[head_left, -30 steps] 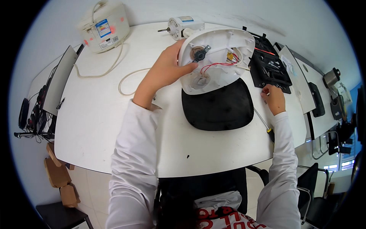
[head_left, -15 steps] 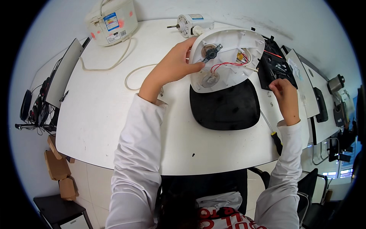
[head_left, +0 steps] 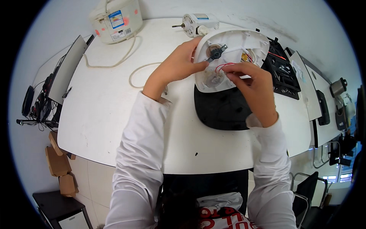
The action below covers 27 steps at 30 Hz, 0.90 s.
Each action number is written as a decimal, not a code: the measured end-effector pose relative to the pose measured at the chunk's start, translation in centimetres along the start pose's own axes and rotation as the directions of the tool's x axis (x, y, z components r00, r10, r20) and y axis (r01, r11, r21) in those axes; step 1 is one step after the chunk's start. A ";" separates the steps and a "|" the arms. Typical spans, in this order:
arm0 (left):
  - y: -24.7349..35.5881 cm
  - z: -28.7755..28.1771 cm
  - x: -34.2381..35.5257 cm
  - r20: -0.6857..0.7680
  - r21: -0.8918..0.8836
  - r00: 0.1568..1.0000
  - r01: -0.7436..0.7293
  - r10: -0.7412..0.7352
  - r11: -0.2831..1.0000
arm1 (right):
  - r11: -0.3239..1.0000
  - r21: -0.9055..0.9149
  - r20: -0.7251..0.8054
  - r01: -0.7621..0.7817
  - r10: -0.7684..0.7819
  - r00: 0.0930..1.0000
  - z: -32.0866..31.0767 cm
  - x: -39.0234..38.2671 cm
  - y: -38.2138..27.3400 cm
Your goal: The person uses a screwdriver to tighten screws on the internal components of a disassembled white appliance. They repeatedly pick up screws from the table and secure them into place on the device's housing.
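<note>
right hand (head_left: 257, 87) has moved over the white plastic housing (head_left: 232, 39), fingers (head_left: 239, 68) bent, pinch unclear; left hand (head_left: 178, 65) clasps its left rim; white table (head_left: 213, 149) beneath, wall (head_left: 244, 9) behind.

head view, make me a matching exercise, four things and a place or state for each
1. white shell
2. red wires
3. black tool case
4. white corded appliance

A. farthest right of the four
B. gripped by the left hand
C. farthest left of the four
D. at the right hand's fingertips

Pairs: 1-B, 2-D, 3-A, 4-C
</note>
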State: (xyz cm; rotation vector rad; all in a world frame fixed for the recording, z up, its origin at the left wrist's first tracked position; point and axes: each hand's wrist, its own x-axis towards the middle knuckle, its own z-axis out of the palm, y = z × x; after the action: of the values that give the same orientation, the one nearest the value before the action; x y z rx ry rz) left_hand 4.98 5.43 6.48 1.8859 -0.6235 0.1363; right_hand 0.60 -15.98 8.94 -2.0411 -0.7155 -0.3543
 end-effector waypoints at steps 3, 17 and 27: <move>0.3 0.2 0.0 -0.003 0.012 1.000 -0.006 0.006 1.000 | 1.000 0.023 -0.118 0.002 0.001 0.993 2.0 0.5 0.2; -0.1 0.0 -0.2 -0.009 -0.015 1.000 -0.017 0.017 1.000 | 0.963 -0.248 -0.161 0.104 -0.147 0.976 4.4 0.6 1.4; -0.2 0.0 0.0 -0.002 0.003 1.000 -0.020 0.020 1.000 | 0.961 -0.269 -0.174 0.069 -0.119 0.977 4.9 1.1 1.6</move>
State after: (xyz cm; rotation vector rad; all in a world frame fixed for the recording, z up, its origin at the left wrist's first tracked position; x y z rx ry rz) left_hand 5.04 5.49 6.28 1.8826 -0.6412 0.1526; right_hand 2.33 -12.19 5.75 -2.1866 -0.6776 -0.7216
